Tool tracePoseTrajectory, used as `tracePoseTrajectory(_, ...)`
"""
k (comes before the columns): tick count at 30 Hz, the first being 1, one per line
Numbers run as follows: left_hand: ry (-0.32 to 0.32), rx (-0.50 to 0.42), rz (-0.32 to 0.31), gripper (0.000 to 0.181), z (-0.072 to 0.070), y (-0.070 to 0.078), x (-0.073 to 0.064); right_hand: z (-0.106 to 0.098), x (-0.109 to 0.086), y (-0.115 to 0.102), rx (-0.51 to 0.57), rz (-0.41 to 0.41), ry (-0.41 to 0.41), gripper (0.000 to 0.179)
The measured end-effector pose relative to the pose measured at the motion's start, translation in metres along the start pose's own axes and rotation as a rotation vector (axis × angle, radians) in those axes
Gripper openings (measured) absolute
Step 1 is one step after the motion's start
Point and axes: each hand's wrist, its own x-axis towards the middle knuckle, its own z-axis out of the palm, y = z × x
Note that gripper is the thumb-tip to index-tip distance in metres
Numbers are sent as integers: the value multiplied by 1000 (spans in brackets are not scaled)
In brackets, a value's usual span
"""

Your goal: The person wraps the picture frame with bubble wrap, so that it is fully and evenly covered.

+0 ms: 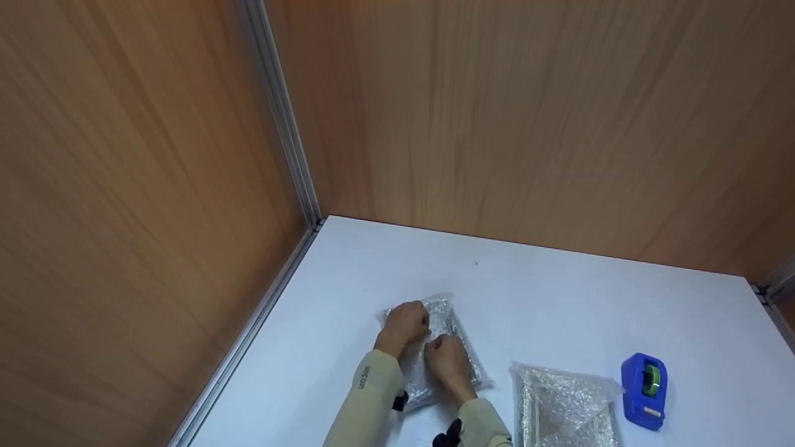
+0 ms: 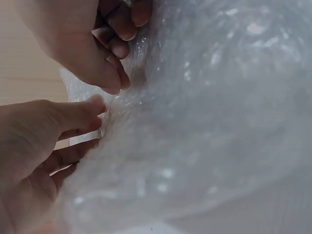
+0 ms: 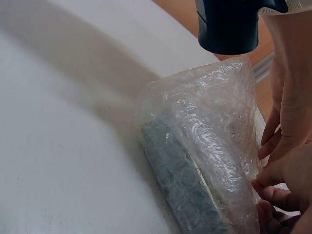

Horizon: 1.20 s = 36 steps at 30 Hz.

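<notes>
A flat item wrapped in clear bubble wrap [image 1: 419, 388] lies on the white table, beneath both hands. My left hand [image 1: 405, 324] bends over its upper part, with finger and thumb pinching the wrap along a fold. Close beside it, my right hand [image 1: 448, 360] pinches the same edge with curled fingers. The left wrist view shows the fingertips of both hands nearly meeting on the crinkled bubble wrap [image 2: 204, 112]. In the right wrist view, a grey-green side of the item shows through the bubble wrap [image 3: 209, 126]. What the item is cannot be made out.
A second bubble-wrapped package [image 1: 565, 403], with a frame-like outline, lies to the right at the near edge of view. Beside it stands a blue tape dispenser [image 1: 644, 391] with a green roll. Wood-patterned panels [image 1: 528, 124] wall the white table [image 1: 559, 298] at the back and left.
</notes>
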Motion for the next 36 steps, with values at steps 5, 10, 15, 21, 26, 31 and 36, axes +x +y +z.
tracePoseTrajectory(5, -23, 24, 36, 8, 3, -2, -2, -1, 1, 1, -2, 19, -11, 26)
tracePoseTrajectory(10, -3, 51, 67, 8, 6, -4, -3, -2, 3, 4, -14, -4, -36, 24)
tracePoseTrajectory(15, 8, 42, 83, 5, 8, -4, -3, -5, 3, 7, 12, -26, -67, 20)
tracePoseTrajectory(21, 1, 41, 70, 5, 8, -2, -2, -11, 3, 11, 68, -25, -121, 18)
tracePoseTrajectory(26, 9, 52, 85, 4, 7, -3, -1, -17, 4, 14, 71, -63, -166, 24)
tracePoseTrajectory(31, 6, 59, 80, 5, 7, -3, -2, -18, 4, 19, 42, -136, -133, 12)
tracePoseTrajectory(36, 8, 72, 75, 6, 7, -4, -3, -15, 2, 27, 11, -295, -67, 14)
